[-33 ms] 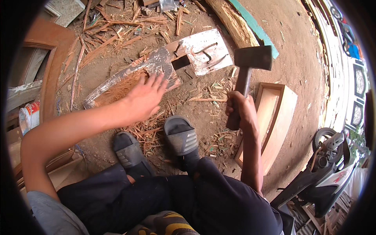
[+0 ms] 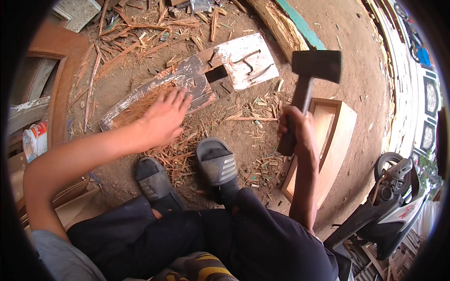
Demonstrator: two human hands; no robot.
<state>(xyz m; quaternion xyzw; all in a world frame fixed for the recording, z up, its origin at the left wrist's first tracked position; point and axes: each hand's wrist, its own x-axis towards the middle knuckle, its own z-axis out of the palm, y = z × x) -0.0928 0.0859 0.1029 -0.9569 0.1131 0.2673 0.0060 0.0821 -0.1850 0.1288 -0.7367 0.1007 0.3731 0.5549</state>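
Note:
My right hand (image 2: 297,129) is closed round the handle of a short axe (image 2: 316,65), whose dark, blocky head is raised to the right of an old board. The board (image 2: 253,63) lies slantwise on the ground, with worn white and grey paint, a rectangular hole and several bent nails in its far right part. Reddish bare wood shows at its near left part. My left hand (image 2: 164,117) is over the near edge of that part, palm down with fingers stretched and holding nothing. Whether it touches the wood, I cannot tell.
Wood chips (image 2: 178,159) and splinters litter the dirt around my sandalled feet (image 2: 215,161). A pale wooden frame (image 2: 340,136) lies at right, near a motorcycle (image 2: 393,201). At left are a brown panelled door (image 2: 70,42) and a paint bucket (image 2: 35,140). A rough timber (image 2: 276,25) lies beyond the board.
My right hand and the axe have shifted slightly to the right. My left hand has moved a little left and nearer to me. The board looks unmoved.

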